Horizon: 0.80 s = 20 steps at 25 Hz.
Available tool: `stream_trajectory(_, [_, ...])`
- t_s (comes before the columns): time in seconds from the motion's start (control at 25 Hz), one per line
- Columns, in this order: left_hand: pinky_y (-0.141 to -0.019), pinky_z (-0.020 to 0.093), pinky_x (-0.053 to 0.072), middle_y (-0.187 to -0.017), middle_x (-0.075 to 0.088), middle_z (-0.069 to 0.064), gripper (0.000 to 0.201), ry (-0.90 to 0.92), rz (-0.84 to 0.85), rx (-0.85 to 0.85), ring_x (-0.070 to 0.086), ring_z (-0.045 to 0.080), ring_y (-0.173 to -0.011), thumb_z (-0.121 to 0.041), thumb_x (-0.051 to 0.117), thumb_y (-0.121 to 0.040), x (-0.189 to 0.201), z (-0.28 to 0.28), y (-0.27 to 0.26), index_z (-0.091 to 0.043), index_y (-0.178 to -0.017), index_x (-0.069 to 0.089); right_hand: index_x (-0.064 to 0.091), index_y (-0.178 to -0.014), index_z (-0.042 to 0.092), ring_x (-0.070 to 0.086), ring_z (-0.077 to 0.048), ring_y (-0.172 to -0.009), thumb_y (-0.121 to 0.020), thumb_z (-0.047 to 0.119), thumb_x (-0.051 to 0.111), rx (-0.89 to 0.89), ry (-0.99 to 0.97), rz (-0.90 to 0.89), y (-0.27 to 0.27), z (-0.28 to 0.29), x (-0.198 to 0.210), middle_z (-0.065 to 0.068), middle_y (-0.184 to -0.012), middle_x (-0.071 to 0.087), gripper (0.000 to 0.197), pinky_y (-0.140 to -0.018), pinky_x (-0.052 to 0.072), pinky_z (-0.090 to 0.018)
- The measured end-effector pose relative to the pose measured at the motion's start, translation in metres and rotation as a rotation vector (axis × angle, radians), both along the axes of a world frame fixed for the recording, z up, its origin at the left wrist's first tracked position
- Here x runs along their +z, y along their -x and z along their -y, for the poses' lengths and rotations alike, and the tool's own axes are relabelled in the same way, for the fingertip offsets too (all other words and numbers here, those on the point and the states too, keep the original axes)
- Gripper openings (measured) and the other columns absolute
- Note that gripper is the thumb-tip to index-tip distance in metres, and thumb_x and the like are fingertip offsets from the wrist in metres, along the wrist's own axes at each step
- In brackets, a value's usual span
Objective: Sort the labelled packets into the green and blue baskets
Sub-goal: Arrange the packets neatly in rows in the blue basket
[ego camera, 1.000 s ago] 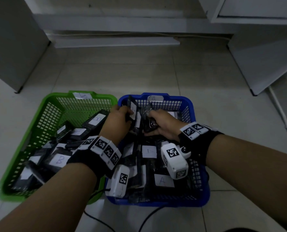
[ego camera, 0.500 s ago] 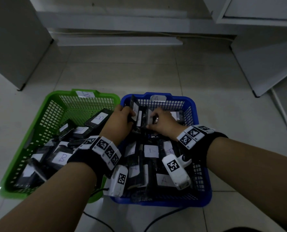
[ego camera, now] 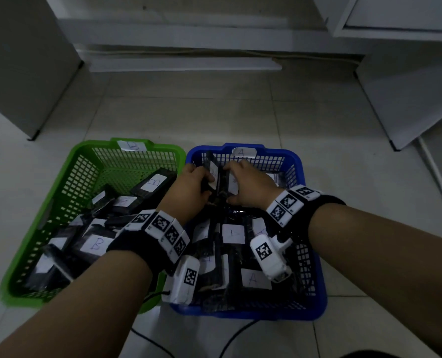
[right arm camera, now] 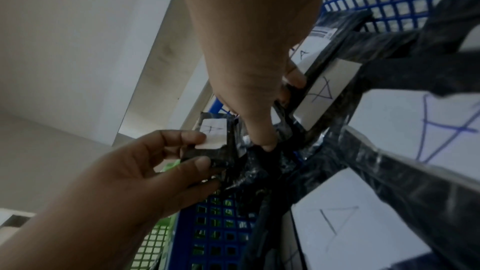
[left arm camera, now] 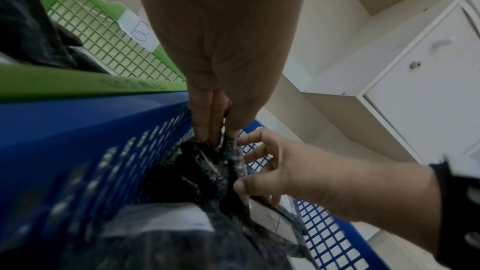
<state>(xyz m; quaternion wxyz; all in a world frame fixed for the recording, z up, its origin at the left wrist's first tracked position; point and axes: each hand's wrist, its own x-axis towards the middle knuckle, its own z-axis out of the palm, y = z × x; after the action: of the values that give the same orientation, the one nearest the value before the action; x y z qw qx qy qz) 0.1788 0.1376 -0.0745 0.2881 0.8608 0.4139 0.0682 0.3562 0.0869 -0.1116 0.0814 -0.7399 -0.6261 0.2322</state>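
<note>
Two black plastic-wrapped packets stand on edge at the far end of the blue basket (ego camera: 315, 257), and both hands work on them there. The left hand (ego camera: 192, 188) pinches the left packet (ego camera: 210, 174) between thumb and fingers, its white sticker turned toward the right wrist camera, where the pen mark looks like an "A", though it is small and partly covered. The right hand (ego camera: 250, 186) curls its fingers over the top edge of the neighbouring packet (right arm camera: 322, 89), whose sticker clearly reads "A"; probably the two are being stood upright so that more fit in a row. Around them the blue basket is packed with like packets, those nearest showing "A" stickers, and a paper tag reading "A" (ego camera: 243, 152) is fixed to its far rim. Touching it on the left sits the green basket (ego camera: 59, 197), tagged "B" (ego camera: 131, 146) on its far rim and holding packets marked "B" lying loosely. Both baskets rest on the pale tiled floor (ego camera: 188, 112), white cabinets beyond.
</note>
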Motion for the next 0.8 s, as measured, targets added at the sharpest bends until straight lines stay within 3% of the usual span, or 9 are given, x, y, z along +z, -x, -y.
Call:
stream_trajectory(0.12, [-0.088, 0.022, 0.036, -0.122, 0.043, 0.011, 0.03, 0.013, -0.027, 0.01, 0.053, 0.028, -0.104, -0.008, 0.063, -0.085, -0.001, -0.001, 0.003, -0.011, -0.113, 0.055, 0.032, -0.134, 0.019, 0.056, -0.032, -0.103, -0.067, 0.035, 0.078, 0.022, 0.013, 0.07, 0.002, 0.0, 0.0, -0.012, -0.129, 0.04, 0.084, -0.076, 0.051, -0.037])
stream_trajectory(0.24, [-0.091, 0.026, 0.039, -0.124, 0.042, 0.012, 0.031, 0.015, -0.044, 0.012, 0.054, 0.028, -0.104, -0.008, 0.063, -0.085, -0.002, -0.001, 0.002, -0.01, -0.115, 0.055, 0.032, -0.131, 0.016, 0.057, -0.032, -0.103, -0.066, 0.038, 0.078, 0.081, 0.032, 0.107, 0.002, -0.003, 0.003, -0.013, -0.129, 0.044, 0.082, -0.077, 0.053, -0.041])
stream_trajectory(0.4, [-0.091, 0.027, 0.039, -0.126, 0.041, 0.013, 0.032, 0.017, -0.058, 0.013, 0.055, 0.03, -0.103, -0.006, 0.061, -0.085, -0.002, -0.001, 0.0, -0.008, -0.116, 0.054, 0.032, -0.13, 0.018, 0.057, -0.028, -0.097, -0.063, 0.043, 0.078, 0.073, 0.043, 0.055, -0.004, -0.008, 0.012, -0.01, -0.129, 0.041, 0.085, -0.072, 0.05, -0.034])
stream_trajectory(0.56, [-0.089, 0.028, 0.04, -0.127, 0.041, 0.014, 0.031, -0.002, -0.054, 0.03, 0.056, 0.032, -0.099, -0.005, 0.058, -0.086, -0.004, 0.0, 0.0, -0.007, -0.117, 0.053, 0.032, -0.13, 0.017, 0.059, -0.035, -0.095, -0.065, 0.042, 0.078, 0.103, 0.043, 0.196, 0.005, -0.006, 0.005, -0.015, -0.128, 0.038, 0.084, -0.072, 0.054, -0.041])
stream_trajectory(0.72, [-0.091, 0.029, 0.04, -0.129, 0.039, 0.014, 0.032, -0.011, -0.082, 0.021, 0.056, 0.031, -0.101, -0.007, 0.057, -0.089, -0.002, 0.001, -0.001, -0.007, -0.12, 0.052, 0.027, -0.139, 0.016, 0.054, -0.037, -0.109, -0.073, 0.032, 0.077, 0.122, 0.071, 0.14, 0.001, -0.009, -0.004, -0.016, -0.136, 0.033, 0.085, -0.085, 0.052, -0.044])
stream_trajectory(0.8, [-0.09, 0.028, 0.04, -0.129, 0.039, 0.014, 0.031, -0.007, -0.07, 0.018, 0.056, 0.031, -0.101, -0.008, 0.056, -0.089, -0.002, 0.002, 0.001, -0.007, -0.12, 0.052, 0.022, -0.147, 0.019, 0.048, -0.032, -0.12, -0.079, 0.031, 0.073, 0.137, 0.105, 0.051, -0.006, -0.006, -0.001, -0.013, -0.142, 0.03, 0.086, -0.097, 0.046, -0.038])
